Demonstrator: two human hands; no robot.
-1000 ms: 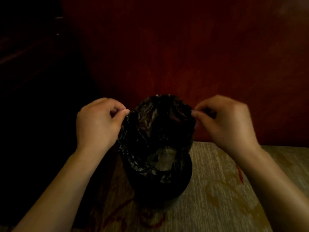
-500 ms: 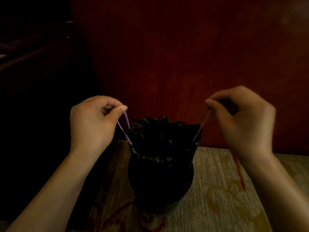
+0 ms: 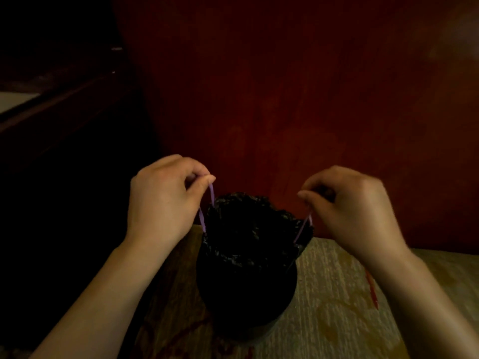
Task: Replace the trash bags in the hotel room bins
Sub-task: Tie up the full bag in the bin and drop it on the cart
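One bin [image 3: 246, 301] stands upright at 6 o'clock on the carpet [image 3: 337, 294], long axis vertical and mouth up, with one black trash bag [image 3: 248, 229] bunched shut on top. Two purple drawstrings are out: the left hand [image 3: 160, 200] pinches the left drawstring [image 3: 204, 211] at the bag's 10 o'clock, and the right hand [image 3: 355, 211] pinches the right drawstring [image 3: 303, 230] at 2 o'clock.

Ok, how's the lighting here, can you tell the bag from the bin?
Head view: dim, warm light; the crumpled black plastic trash bag merges with the dark round bin; upper left sinks into near-black shadow; the right hand is slightly blurred; the thin purple drawstrings show clearly.
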